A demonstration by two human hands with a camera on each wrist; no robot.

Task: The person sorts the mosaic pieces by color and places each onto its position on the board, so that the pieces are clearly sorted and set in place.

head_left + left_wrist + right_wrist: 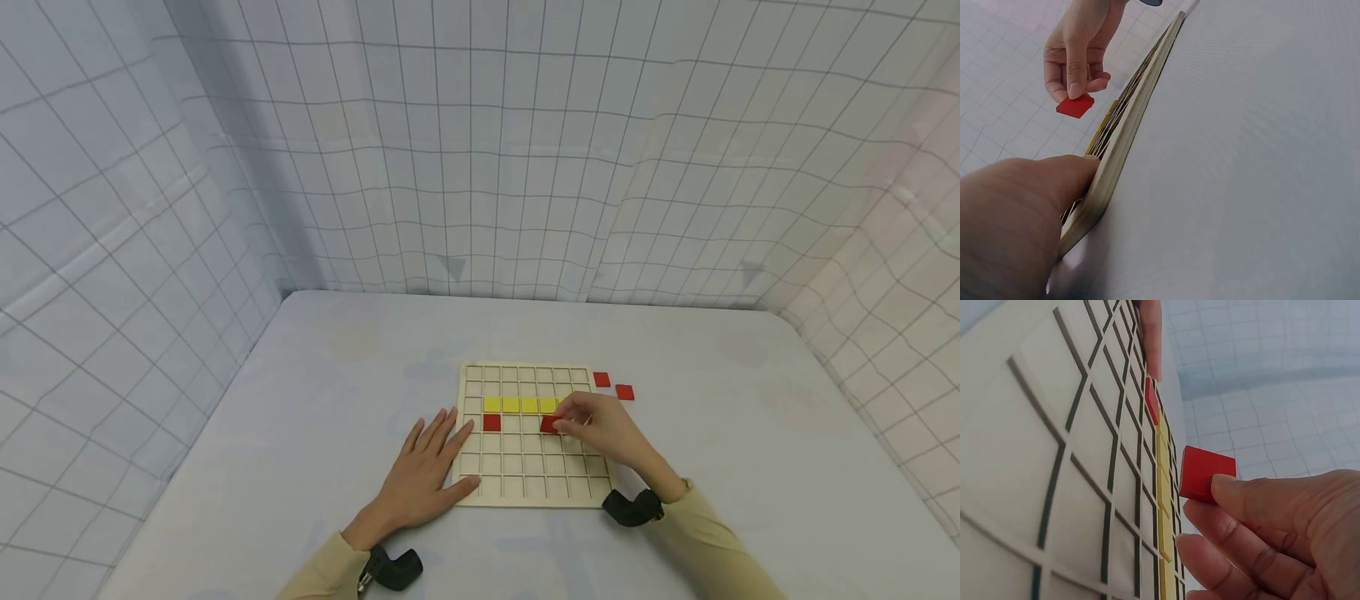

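Between thumb and fingers my right hand pinches a square red tile, held just over the wooden grid board. A row of yellow tiles fills several cells in the board's upper half. Below the left end of that row, another red tile sits in its cell. My left hand lies spread at the board's left edge, with its thumb over the lower left corner. In the left wrist view that thumb rests on the board's rim.
Two loose red tiles, one nearer and one farther, lie on the white table by the board's upper right corner. Grid-patterned curtains enclose the table at the back and sides. Each wrist wears a black camera.
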